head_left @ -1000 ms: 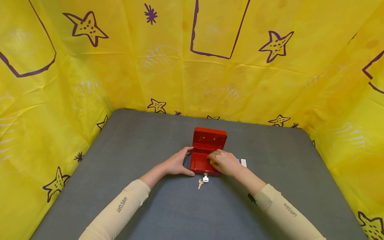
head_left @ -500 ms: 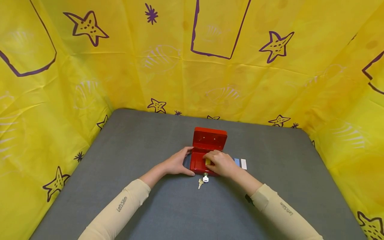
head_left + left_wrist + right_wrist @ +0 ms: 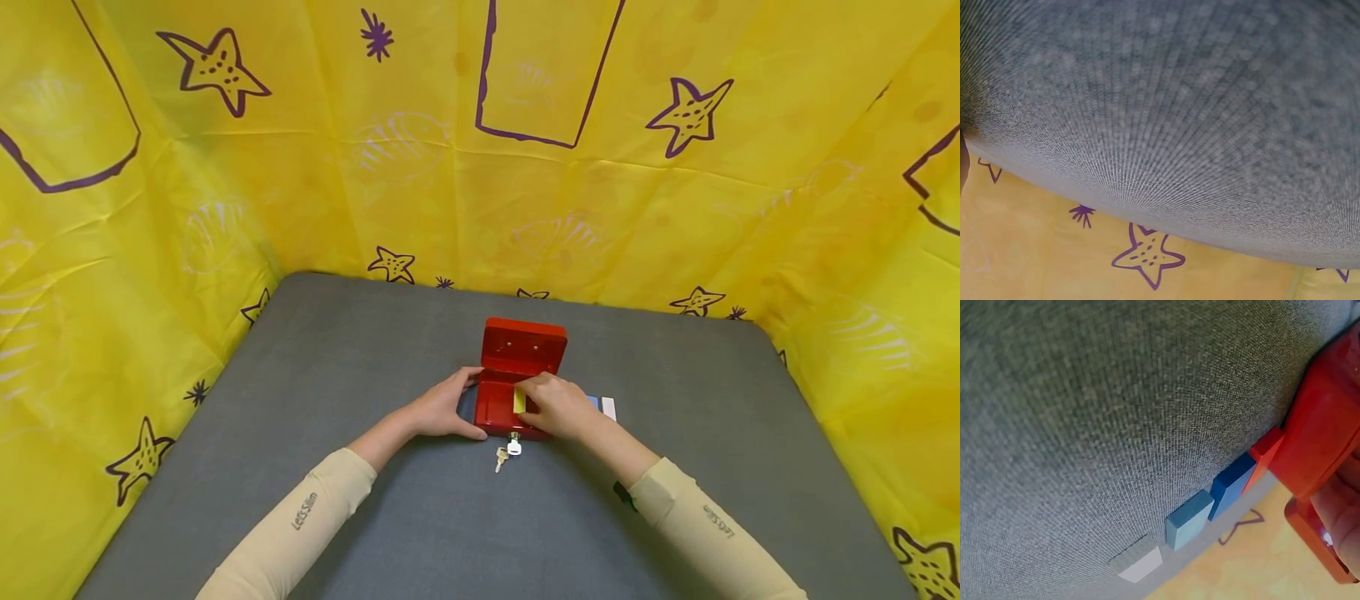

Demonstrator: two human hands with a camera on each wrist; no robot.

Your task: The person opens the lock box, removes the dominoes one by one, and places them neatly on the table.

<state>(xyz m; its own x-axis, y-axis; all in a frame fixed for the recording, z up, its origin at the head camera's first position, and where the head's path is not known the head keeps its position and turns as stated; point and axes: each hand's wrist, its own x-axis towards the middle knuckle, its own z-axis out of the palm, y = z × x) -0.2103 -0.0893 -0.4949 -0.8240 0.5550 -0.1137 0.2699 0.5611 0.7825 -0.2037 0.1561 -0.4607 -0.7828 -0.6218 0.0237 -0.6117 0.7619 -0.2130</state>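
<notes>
A red cash box (image 3: 495,408) stands on the grey table with its lid (image 3: 523,348) raised. My left hand (image 3: 442,408) holds the box's left side, thumb at the front corner and fingers toward the back. Between the fingers of my right hand (image 3: 562,406) is a yellow block (image 3: 519,401), pinched over the inside of the box. A key (image 3: 513,447) sits in the front lock, and a second key (image 3: 502,459) hangs from it onto the table. The right wrist view catches the right fingers (image 3: 1341,509) at the box; the block is out of sight there.
Right of the box, a row of blocks lies on the table (image 3: 420,517): a red block (image 3: 1266,450), a dark blue block (image 3: 1232,486), a light blue block (image 3: 1189,519) and a whitish block (image 3: 1138,559). Yellow patterned cloth (image 3: 420,208) surrounds the table.
My right hand has brought the yellow block a little left over the box, and more of the block shows. The left hand and the box have stayed put.
</notes>
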